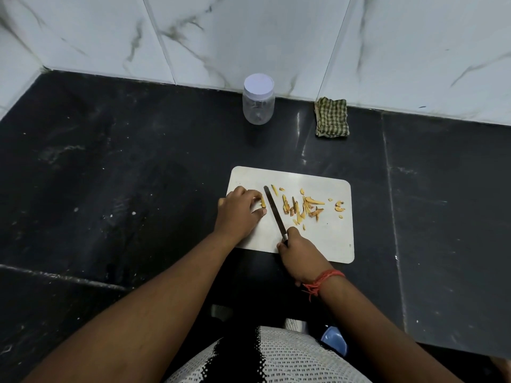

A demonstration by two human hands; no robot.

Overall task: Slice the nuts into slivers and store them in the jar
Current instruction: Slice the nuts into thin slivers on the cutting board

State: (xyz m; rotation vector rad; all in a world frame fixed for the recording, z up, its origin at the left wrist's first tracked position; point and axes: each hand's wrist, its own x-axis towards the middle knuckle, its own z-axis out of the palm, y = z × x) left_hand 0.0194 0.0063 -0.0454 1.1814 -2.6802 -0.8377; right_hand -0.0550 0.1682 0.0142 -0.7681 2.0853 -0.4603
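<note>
I pinch a small tan nut piece (263, 204) in my left hand (239, 210) fingers on the white cutting board (331, 239); light, brittle, skittish. Right hand (300, 254) grips the slim steel knife (275, 212). Lidded clear plastic jar (258, 99) far off.

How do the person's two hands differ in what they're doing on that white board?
The left hand pinches a nut piece at the board's left side, while the right hand grips the knife handle at the near edge. The left hand's fingers curl down onto the board; the right hand's close round the handle. The right wrist wears a red thread; the left is bare. Both flank the blade.
</note>
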